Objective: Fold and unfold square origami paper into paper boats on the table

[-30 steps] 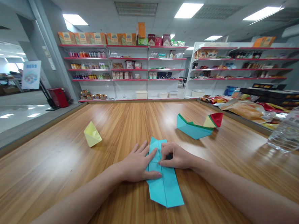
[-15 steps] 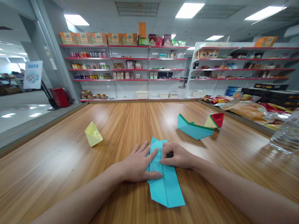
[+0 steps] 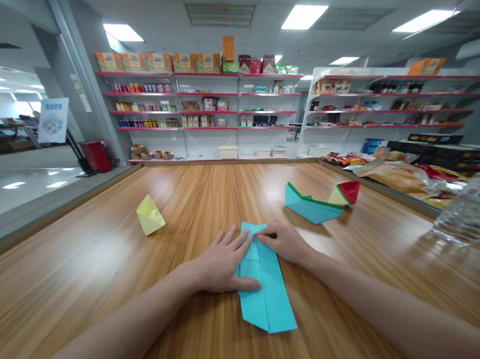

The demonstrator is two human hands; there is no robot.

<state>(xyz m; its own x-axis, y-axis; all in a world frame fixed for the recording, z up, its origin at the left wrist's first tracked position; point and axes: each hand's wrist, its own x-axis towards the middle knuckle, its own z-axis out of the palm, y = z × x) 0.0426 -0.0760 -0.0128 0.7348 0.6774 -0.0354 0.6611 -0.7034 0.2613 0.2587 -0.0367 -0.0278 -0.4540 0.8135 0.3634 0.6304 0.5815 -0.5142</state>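
Observation:
A folded sheet of light blue paper [image 3: 272, 299] lies lengthwise in front of me, with a crease running down its middle. My left hand [image 3: 221, 264] rests flat over its left side, fingers spread, thumb across the lower part. Near the far end, my right hand [image 3: 286, 241] is closed, its fingertips pinched at the paper's centre fold. Whether a flap is between those fingertips is hard to see. Beyond my right hand sits a blue folded paper boat [image 3: 315, 211] with a green edge, beside a red and yellow folded paper piece [image 3: 346, 193].
A yellow folded paper piece [image 3: 149, 215] stands at the left on the wooden table [image 3: 88, 297]. At the right edge are a clear plastic bottle [image 3: 465, 214] and several snack packets [image 3: 402, 175]. Stocked shelves [image 3: 206, 95] line the far side.
My right hand has slid away from me along the centre fold to the paper's far end. The paper's far corner has shifted slightly left, while my left hand stays nearly in place.

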